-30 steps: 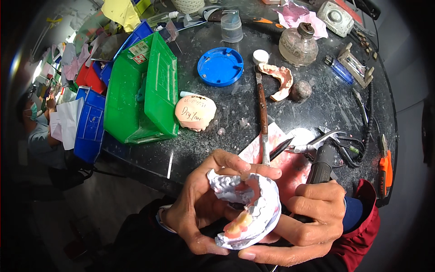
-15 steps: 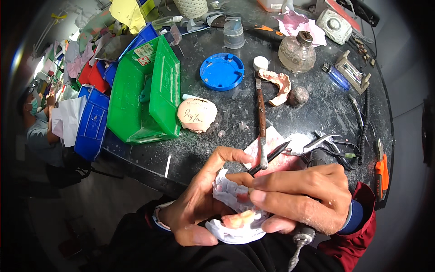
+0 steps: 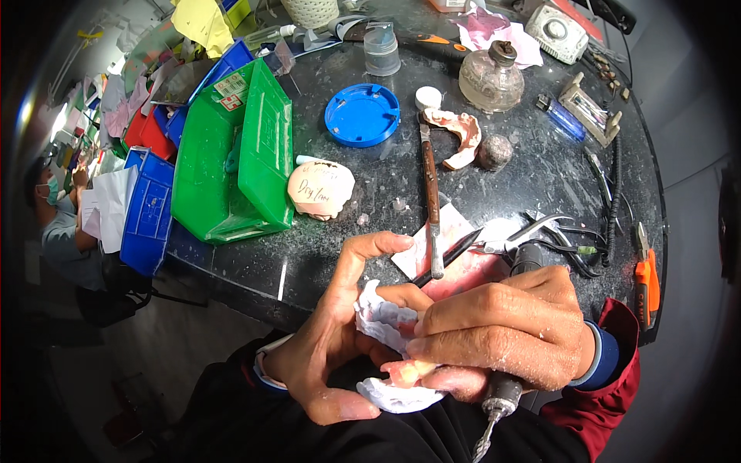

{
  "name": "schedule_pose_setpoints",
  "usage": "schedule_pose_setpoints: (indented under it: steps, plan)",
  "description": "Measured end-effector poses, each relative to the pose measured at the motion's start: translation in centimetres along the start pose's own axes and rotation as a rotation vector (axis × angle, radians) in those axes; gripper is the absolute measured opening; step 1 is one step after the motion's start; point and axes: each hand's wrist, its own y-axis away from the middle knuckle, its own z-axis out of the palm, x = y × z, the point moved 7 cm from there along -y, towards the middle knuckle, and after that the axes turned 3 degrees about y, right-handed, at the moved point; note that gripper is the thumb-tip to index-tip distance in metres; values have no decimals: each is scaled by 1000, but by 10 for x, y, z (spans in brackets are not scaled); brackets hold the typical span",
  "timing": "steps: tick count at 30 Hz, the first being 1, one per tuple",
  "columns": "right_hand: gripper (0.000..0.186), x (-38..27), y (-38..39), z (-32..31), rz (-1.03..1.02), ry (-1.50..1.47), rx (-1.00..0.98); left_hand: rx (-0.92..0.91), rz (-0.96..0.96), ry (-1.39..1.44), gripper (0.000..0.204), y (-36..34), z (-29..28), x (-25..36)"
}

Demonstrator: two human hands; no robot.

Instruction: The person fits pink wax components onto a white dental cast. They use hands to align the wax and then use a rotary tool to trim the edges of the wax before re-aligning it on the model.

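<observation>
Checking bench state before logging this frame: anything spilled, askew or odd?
Yes, minor. White dust and specks cover the dark table and the right hand. The blue lid lies off any jar, and a pink denture piece sits loose beside the long-handled knife. Nothing looks broken.

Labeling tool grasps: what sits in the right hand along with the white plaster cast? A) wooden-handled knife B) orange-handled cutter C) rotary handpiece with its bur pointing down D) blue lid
C: the right hand wraps a rotary handpiece, its bur sticking out below the palm, while both hands grip the white plaster cast; the left hand supports it from the other side.
</observation>
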Motion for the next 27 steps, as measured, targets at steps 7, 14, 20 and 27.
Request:
schedule_pose_setpoints:
  steps: [7, 14, 20, 27]
  plan:
    - [18, 2, -4, -13, 48, 94, 127, 10, 40, -27, 113, 4, -2, 5]
    - [16, 23, -6, -11, 181, 405, 104, -97, 269, -440, 103, 11, -5, 29]
    - [40, 46, 2, 16, 373, 425, -193, 25, 603, -932, 93, 25, -8, 54]
    - [38, 49, 1, 20, 343, 531, -281, 145, 691, -1185, 80, 38, -16, 67]
